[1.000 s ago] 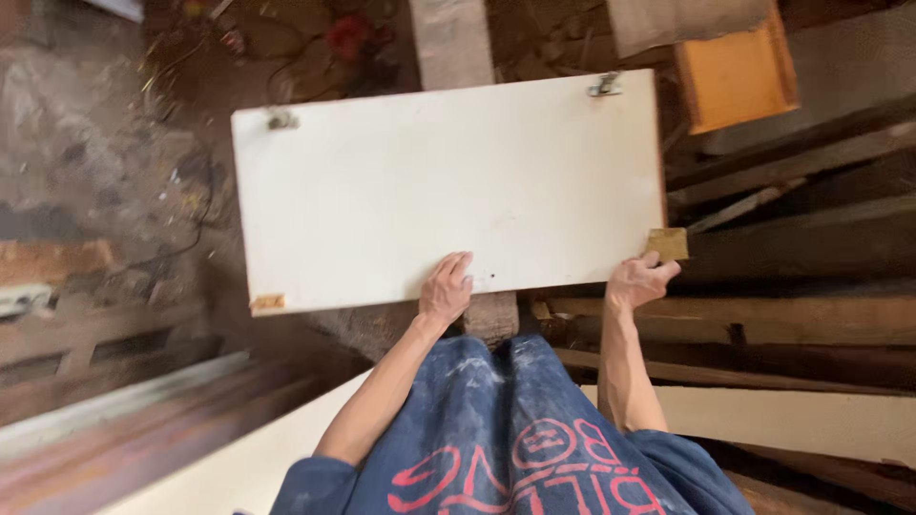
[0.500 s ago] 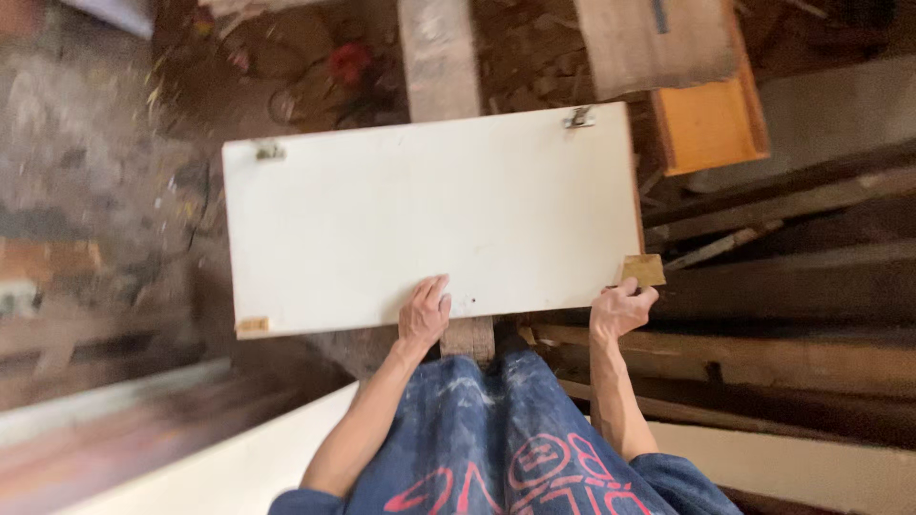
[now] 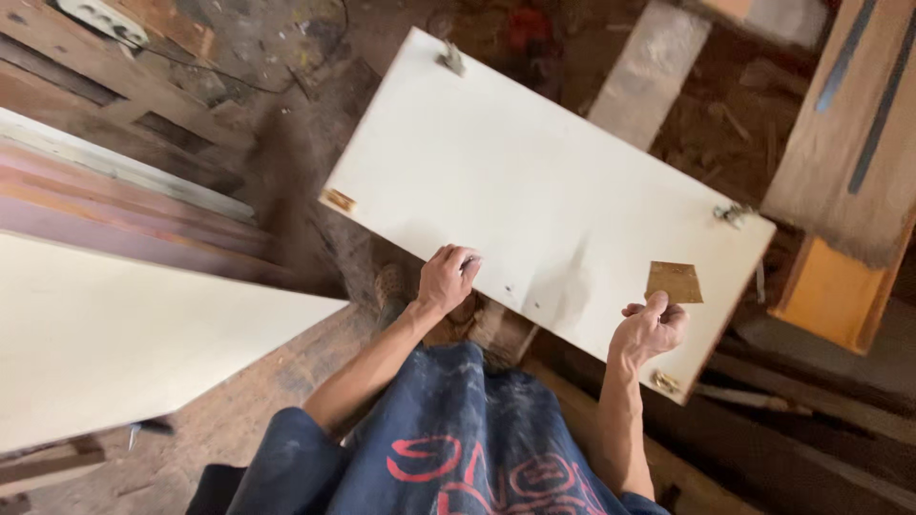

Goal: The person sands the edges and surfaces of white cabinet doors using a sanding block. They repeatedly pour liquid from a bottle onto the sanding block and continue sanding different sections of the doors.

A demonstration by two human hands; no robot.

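- My left hand, at the centre of the frame, is curled shut over the near edge of the white rectangular cabinet door panel, so the board is braced from below its long side.
- My right hand, lower right of centre, pinches a small brown square of sandpaper-like sheet between thumb and fingers, holding it flat over the panel's face near its right end.
- The panel runs tilted from the upper middle of the frame to the right middle, propped on a rough wooden block just past my knees.
- Metal hinges sit on its far edge, turned away from me.
- A second pale board lies at lower left; an orange wooden box stands at right.
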